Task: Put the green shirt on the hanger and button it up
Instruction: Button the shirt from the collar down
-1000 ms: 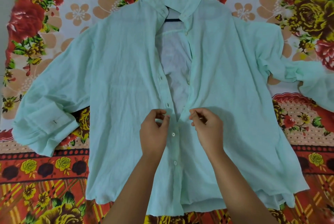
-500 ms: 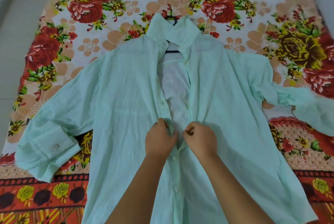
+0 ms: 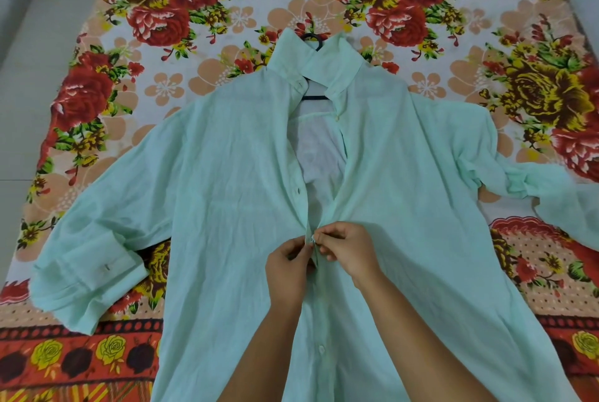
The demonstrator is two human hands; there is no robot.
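A pale green shirt point(image 3: 227, 200) lies face up on a floral bedsheet, sleeves spread to both sides. A dark hanger point(image 3: 313, 97) sits inside it; its hook point(image 3: 312, 38) pokes out above the collar. The front is closed below my hands and gapes open above them up to the collar. My left hand point(image 3: 287, 267) pinches the left front edge at mid-chest. My right hand point(image 3: 351, 249) pinches the right front edge against it, fingertips meeting at a small button point(image 3: 312, 238). Another button point(image 3: 321, 349) lower down sits fastened.
The floral bedsheet point(image 3: 227, 54) covers the bed all round the shirt. A pale floor or wall strip point(image 3: 22, 45) runs along the left edge. The right sleeve point(image 3: 534, 187) trails off toward the right side of the frame.
My hands have come together, from apart on the two front edges to fingertips meeting at one button. The camera has tilted up, showing more of the sheet beyond the collar.
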